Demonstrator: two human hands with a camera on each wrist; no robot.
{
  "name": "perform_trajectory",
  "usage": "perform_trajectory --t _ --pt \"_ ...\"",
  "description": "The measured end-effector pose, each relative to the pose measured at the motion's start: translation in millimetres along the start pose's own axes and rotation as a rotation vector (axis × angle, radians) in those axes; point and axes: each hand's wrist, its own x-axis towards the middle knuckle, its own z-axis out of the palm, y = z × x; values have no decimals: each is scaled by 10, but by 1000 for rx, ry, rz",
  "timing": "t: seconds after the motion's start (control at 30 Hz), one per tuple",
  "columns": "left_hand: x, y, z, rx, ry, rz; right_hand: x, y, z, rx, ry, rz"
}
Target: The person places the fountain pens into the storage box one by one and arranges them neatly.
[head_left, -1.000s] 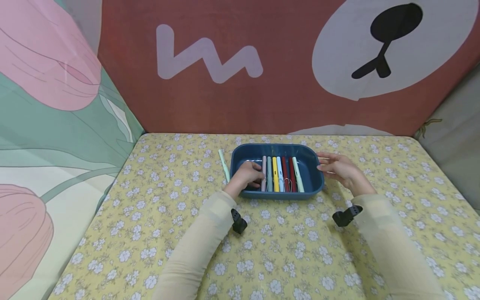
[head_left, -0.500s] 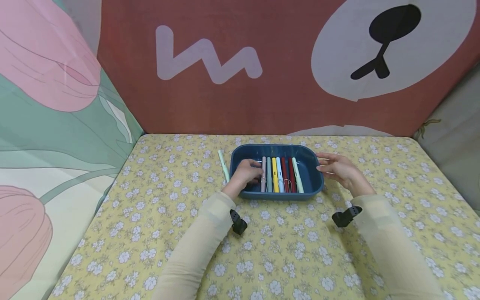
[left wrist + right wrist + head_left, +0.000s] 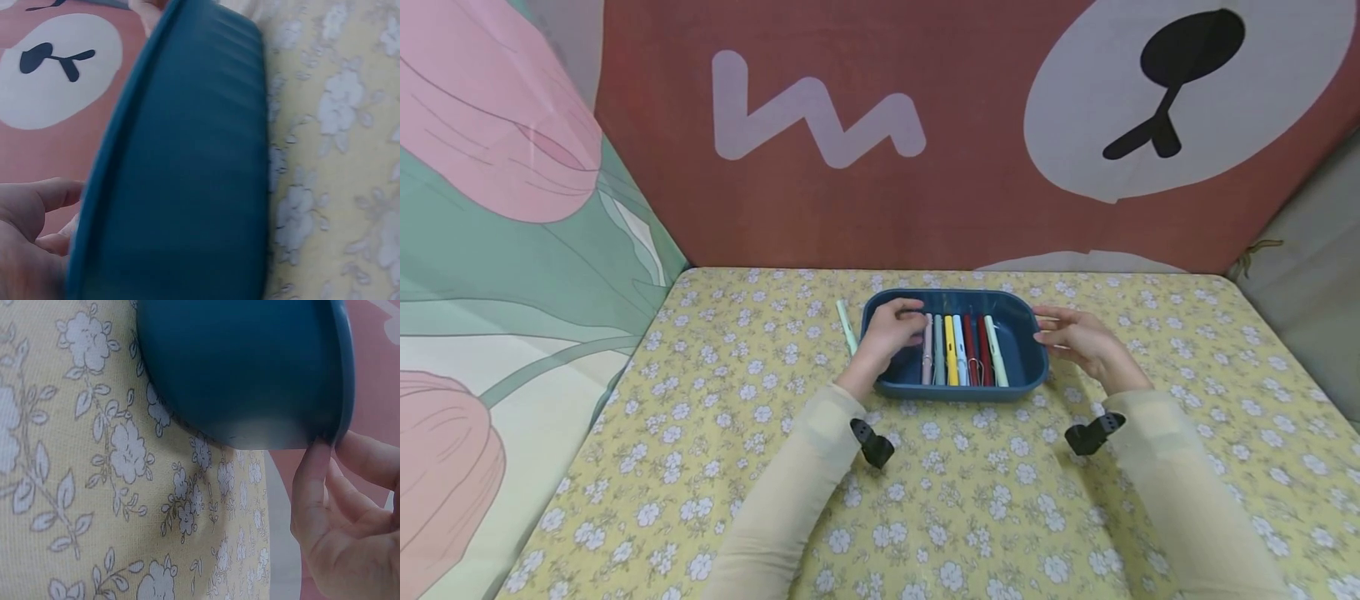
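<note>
A dark blue rectangular box (image 3: 962,392) stands on the table with a row of pens (image 3: 953,350) side by side inside. A pink pen (image 3: 927,350) lies leftmost in that row. My left hand (image 3: 887,333) hovers over the box's left part, fingers loosely bent beside the pink pen and holding nothing visible. In the left wrist view, the box wall (image 3: 181,162) hides part of the fingers (image 3: 59,192). At the right end, my right hand (image 3: 1078,340) touches the box's rim with its fingertips, as the right wrist view shows at the rim (image 3: 345,375).
A pale green pen (image 3: 846,325) lies on the table just left of the box. A yellow flowered cloth (image 3: 955,500) covers the table. Behind its far edge rises a red printed backdrop (image 3: 970,200).
My left hand has let go of the pink pen and moved up and slightly back from it. The right hand stays at the box's right end.
</note>
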Motion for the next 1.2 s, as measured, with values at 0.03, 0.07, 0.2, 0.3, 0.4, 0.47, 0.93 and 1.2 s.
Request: perform_trajectory --t 0.03,0.07,0.2,0.3,0.4,0.47,0.93,1.2 --pt "-6 16 -14 -10 8 6 0 0 1 1 0 0" --pt "-11 33 -29 -22 15 11 -1 0 -1 3 0 -1" --pt "-28 100 -99 -73 54 23 -2 -4 -3 4 -1 -2" --pt "-35 145 -163 -110 87 28 -3 -7 -2 4 -2 -2" --pt "-37 175 -232 -142 131 33 -4 -9 -3 6 -2 -2" --pt "-31 181 -278 -159 157 39 -5 -8 2 7 0 0" --pt "-19 142 -574 -245 286 24 5 -6 7 4 11 14" --pt "-44 41 -715 -223 304 11 12 -4 11 5 16 18"
